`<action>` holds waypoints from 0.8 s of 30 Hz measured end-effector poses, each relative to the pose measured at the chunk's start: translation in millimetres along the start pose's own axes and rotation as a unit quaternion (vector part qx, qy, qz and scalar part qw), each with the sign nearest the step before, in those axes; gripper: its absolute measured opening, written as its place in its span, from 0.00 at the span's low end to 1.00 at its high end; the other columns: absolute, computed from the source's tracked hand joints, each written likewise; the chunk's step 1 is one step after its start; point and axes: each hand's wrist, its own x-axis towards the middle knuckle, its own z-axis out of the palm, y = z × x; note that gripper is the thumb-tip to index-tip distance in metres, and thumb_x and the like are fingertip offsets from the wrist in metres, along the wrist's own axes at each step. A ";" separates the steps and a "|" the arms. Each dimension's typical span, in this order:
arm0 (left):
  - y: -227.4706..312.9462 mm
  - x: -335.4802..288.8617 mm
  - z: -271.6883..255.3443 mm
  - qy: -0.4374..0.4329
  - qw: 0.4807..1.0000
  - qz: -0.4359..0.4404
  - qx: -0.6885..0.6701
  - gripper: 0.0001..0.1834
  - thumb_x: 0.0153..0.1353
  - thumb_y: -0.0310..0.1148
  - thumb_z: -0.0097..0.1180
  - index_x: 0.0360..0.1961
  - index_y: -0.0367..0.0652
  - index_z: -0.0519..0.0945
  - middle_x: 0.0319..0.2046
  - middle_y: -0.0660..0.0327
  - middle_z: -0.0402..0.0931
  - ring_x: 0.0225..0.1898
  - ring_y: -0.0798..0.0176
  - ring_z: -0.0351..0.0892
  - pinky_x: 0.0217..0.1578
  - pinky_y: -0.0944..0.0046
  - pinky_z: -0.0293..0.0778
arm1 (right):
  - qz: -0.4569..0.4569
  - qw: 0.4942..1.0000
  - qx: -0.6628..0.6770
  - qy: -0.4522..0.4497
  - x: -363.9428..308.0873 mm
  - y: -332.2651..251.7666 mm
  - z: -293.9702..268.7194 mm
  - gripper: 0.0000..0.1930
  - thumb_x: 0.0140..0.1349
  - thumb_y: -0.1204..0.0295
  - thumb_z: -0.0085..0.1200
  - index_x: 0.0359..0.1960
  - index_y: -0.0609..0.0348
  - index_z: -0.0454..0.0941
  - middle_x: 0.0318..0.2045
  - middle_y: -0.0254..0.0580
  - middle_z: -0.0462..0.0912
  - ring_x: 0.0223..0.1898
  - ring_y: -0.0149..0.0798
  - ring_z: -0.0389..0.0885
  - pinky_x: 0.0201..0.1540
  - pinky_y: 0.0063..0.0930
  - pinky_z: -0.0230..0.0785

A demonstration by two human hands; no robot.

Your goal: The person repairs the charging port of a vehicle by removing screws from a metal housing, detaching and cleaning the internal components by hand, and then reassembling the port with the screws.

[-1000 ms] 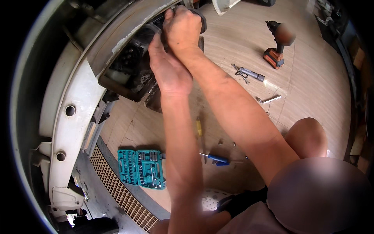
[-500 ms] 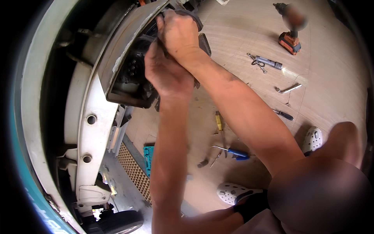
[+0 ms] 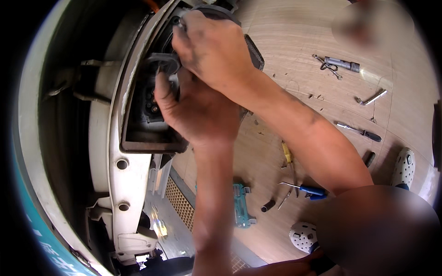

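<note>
Clearly, from where I stand, both bare hands are busy at the open rectangular housing (image 3: 154, 147), its rim a rough brown metal band, scuffed and pale along the left edge. Inside it sits a black fitting (image 3: 151, 103) with small round holes, and higher in its mouth curves a smooth, dark plastic piece (image 3: 168, 62). The left hand (image 3: 202, 108) reaches into the housing palm up, thumb raised against that piece or just beside it; its other fingers are mostly hidden, so I cannot tell whether they grip anything. Above it, the right hand (image 3: 212, 46) bends over the housing's upper part with its fingers curled inward, smudged with grime; what they close on is hidden from me.

Directly below the housing runs a white painted beam (image 3: 129, 184), pierced by round holes. Well to the housing's right, on wood-grained flooring (image 3: 271, 133), lie a ribbed grey flashlight (image 3: 341, 64), lit, a shiny bent socket wrench (image 3: 372, 97) and a black-handled screwdriver (image 3: 370, 135). Below and right of the housing are a yellow-handled screwdriver (image 3: 287, 154), a hooked pick (image 3: 313, 189) with a glossy blue handle, a dark hollow cylinder (image 3: 268, 206) and a translucent teal case (image 3: 241, 205).
</note>
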 end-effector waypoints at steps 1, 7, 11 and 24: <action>0.2 -0.6 -0.1 -0.001 1.000 -0.003 0.001 0.37 0.63 0.59 0.53 0.67 0.46 0.70 0.64 0.60 0.70 0.67 0.55 0.66 0.69 0.52 0.57 | -0.003 0.999 0.046 -0.004 -7.2 0.5 -10.3 0.10 0.61 0.69 0.61 0.29 0.62 0.75 0.18 0.48 0.80 0.21 0.54 0.81 0.23 0.43 0.73; 1.4 -3.9 -0.6 -0.057 0.994 -0.050 -0.080 0.36 0.63 0.59 0.55 0.63 0.43 0.74 0.64 0.63 0.72 0.69 0.59 0.63 0.71 0.52 0.52 | -0.033 0.997 -0.046 -0.054 -28.7 6.3 -37.1 0.10 0.65 0.66 0.60 0.38 0.58 0.75 0.31 0.44 0.83 0.30 0.50 0.84 0.30 0.40 0.76; -7.1 -2.8 6.0 0.050 0.998 0.032 -0.015 0.40 0.63 0.60 0.54 0.66 0.40 0.71 0.69 0.60 0.67 0.71 0.58 0.59 0.72 0.54 0.50 | -0.116 0.990 -0.055 -0.061 -25.5 23.6 -37.0 0.08 0.63 0.68 0.56 0.34 0.60 0.75 0.28 0.41 0.81 0.32 0.45 0.84 0.31 0.36 0.77; 16.8 -0.9 -11.8 -0.037 0.999 0.011 0.034 0.50 0.60 0.65 0.52 0.64 0.27 0.64 0.68 0.45 0.61 0.70 0.49 0.58 0.72 0.46 0.49 | -0.145 0.953 -0.171 -0.203 -35.5 11.5 -31.8 0.17 0.63 0.68 0.53 0.48 0.69 0.77 0.54 0.63 0.81 0.56 0.49 0.82 0.57 0.37 0.73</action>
